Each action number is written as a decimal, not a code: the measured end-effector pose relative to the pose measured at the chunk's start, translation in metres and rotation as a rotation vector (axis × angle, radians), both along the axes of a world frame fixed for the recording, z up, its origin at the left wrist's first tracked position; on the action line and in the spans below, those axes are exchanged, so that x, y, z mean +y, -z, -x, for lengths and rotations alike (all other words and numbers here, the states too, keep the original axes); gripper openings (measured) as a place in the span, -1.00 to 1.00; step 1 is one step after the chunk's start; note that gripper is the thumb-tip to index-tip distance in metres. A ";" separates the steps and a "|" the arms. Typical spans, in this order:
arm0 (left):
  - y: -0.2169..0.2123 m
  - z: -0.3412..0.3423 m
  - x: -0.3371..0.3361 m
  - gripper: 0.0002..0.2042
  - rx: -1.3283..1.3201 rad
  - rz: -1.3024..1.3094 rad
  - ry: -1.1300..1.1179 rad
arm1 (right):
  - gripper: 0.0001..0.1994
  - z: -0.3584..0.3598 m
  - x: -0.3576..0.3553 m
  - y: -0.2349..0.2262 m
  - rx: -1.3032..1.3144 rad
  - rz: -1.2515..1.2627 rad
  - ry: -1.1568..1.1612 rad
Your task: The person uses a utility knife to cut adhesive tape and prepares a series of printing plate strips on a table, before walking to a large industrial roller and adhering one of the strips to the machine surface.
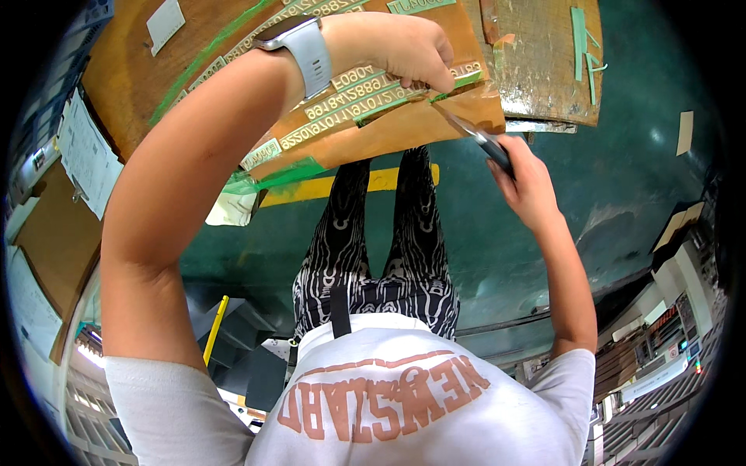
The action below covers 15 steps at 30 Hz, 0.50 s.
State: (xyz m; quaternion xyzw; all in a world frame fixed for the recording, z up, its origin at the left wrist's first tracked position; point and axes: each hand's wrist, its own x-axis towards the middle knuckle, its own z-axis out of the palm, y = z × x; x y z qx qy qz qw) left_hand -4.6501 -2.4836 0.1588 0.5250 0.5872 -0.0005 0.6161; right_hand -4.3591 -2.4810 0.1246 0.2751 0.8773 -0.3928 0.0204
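A brown sheet lies over the wooden work surface, bearing rows of raised pale letters and digits edged with green. My left hand reaches across it, fingers pinched down at the end of one green-edged row; whatever is between the fingertips is hidden. On that wrist sits a watch with a light grey band. My right hand is wrapped round the dark handle of a knife. Its thin blade points up and left, the tip close to the sheet just below my left fingertips.
Green tape hangs at the sheet's near left edge. Green strips stick to a worn wooden board at the right. Papers hang at the far left. A yellow line marks the green floor around my legs.
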 end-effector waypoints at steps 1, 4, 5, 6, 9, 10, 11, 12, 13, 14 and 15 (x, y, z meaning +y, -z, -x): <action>-0.001 0.000 0.001 -0.80 -0.001 0.003 0.009 | -0.69 -0.009 -0.005 -0.001 0.048 0.111 0.161; -0.007 -0.009 0.009 -0.78 0.009 -0.003 0.052 | -0.69 -0.030 -0.013 -0.013 0.210 0.509 0.650; -0.002 -0.004 0.003 -0.78 -0.003 -0.013 0.035 | -0.67 -0.015 -0.006 -0.020 0.211 0.452 0.594; 0.003 0.002 -0.004 -0.78 -0.013 -0.022 0.017 | -0.66 0.009 0.003 -0.027 0.212 0.397 0.535; 0.013 0.008 -0.012 -0.78 -0.088 -0.046 -0.017 | -0.59 0.075 0.022 -0.050 0.220 0.322 0.375; 0.011 0.008 -0.011 -0.78 -0.100 -0.066 -0.025 | -0.57 0.086 0.027 -0.049 0.225 0.349 0.329; 0.008 0.008 -0.009 -0.75 -0.095 -0.046 -0.019 | -0.60 0.091 0.028 -0.042 0.269 0.459 0.362; 0.006 0.008 -0.008 -0.73 -0.091 -0.057 -0.038 | -0.62 0.091 0.028 -0.035 0.250 0.399 0.339; 0.004 0.008 -0.010 -0.71 -0.089 -0.065 -0.065 | -0.63 0.092 0.027 -0.027 0.228 0.344 0.309; 0.004 0.010 -0.011 -0.70 -0.089 -0.073 -0.092 | -0.64 0.092 0.025 -0.022 0.204 0.287 0.281; 0.012 0.011 -0.014 -0.67 -0.108 -0.116 -0.110 | -0.69 0.094 0.023 -0.020 0.186 0.235 0.291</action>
